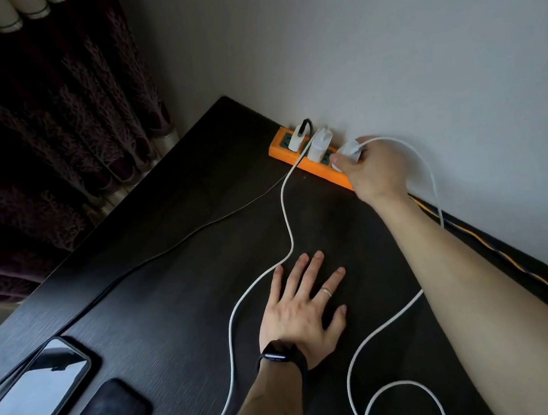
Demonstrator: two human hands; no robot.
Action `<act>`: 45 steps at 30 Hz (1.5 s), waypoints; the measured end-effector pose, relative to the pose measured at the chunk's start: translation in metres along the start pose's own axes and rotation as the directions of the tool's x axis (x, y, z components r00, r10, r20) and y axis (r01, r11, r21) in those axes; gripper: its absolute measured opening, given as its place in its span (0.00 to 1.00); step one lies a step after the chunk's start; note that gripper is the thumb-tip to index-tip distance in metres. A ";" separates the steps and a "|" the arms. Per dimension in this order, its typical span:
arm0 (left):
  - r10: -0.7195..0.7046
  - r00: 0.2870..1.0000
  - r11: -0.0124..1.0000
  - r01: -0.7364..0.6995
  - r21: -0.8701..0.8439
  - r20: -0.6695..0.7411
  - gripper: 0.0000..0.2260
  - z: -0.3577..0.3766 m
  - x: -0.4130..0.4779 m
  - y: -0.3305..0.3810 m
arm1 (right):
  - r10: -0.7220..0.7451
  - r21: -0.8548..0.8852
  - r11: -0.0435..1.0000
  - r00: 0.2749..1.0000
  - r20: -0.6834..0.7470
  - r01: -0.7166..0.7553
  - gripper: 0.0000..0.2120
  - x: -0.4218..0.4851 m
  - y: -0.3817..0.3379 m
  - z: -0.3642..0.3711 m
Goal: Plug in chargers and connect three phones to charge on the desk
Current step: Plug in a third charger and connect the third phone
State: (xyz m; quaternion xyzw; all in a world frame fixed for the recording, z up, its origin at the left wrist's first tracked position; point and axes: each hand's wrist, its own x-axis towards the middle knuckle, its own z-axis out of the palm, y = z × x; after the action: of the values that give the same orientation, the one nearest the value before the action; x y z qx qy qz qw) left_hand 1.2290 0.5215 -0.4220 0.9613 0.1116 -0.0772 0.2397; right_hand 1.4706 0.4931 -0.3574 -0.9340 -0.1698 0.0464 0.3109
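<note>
The right hand (376, 169) curls its fingers round a white charger (348, 151) at the orange power strip (279, 151), which lies on the dark bench (174, 254) against the wall (two other chargers (318, 146) already stand in its sockets). The left hand (304, 310) rests flat on the bench, fingers spread, just beside a white cable (285, 212); two phones (31, 402) lie near the bench's left edge.

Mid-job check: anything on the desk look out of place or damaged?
Nothing damaged or spilled. The right hand grips the third charger at the orange power strip; whether it is seated is hidden. White cables loop loosely over the desk, one beside the left hand.
</note>
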 end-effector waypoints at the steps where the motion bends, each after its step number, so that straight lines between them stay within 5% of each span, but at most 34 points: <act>1: -0.001 1.000 1.000 0.001 0.002 0.001 0.27 0.001 0.000 0.000 | 0.011 -0.050 0.999 1.000 0.004 -0.011 0.14 0.003 -0.002 0.000; 6: 0.005 1.000 1.000 -0.005 -0.008 0.013 0.27 0.001 -0.001 0.000 | 0.065 -0.142 0.988 0.994 0.085 -0.052 0.20 0.008 -0.001 -0.006; 12: 0.006 1.000 1.000 -0.006 -0.011 0.006 0.27 0.001 0.000 -0.001 | 0.032 0.107 0.994 0.996 -0.087 -0.022 0.11 -0.005 0.006 -0.003; 19: 0.002 1.000 1.000 -0.002 -0.014 0.005 0.27 0.003 0.001 -0.001 | -0.156 -0.172 0.976 0.982 -0.103 0.137 0.14 -0.002 0.008 0.014; 31: -0.023 0.999 1.000 0.022 0.018 0.048 0.27 0.001 0.001 -0.002 | -0.005 -0.152 0.988 0.997 -0.072 -0.006 0.15 -0.010 0.003 0.020; 33: -0.026 0.999 0.999 0.025 0.034 0.045 0.27 0.002 0.002 -0.002 | 0.048 -0.086 0.995 0.999 -0.017 -0.049 0.18 -0.013 -0.004 0.018; 37: -0.025 0.999 0.998 0.022 0.060 0.041 0.28 0.004 0.002 -0.003 | 0.233 0.318 0.902 0.950 0.208 -0.291 0.24 -0.047 -0.010 0.003; 41: -0.008 1.000 0.998 0.007 0.062 0.019 0.28 0.004 0.005 -0.001 | 0.416 0.607 0.695 0.904 0.097 -0.385 0.18 -0.135 0.003 -0.019; 45: 0.011 1.000 0.999 -0.012 0.052 0.002 0.28 0.008 0.003 -0.002 | 0.512 0.674 0.615 0.857 0.052 -0.409 0.09 -0.249 0.003 -0.046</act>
State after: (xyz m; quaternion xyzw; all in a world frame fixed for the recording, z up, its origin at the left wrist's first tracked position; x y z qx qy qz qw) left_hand 1.2305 0.5198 -0.4300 0.9678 0.1037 -0.0797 0.2152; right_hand 1.2467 0.3785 -0.3269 -0.7733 0.1272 0.1140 0.6106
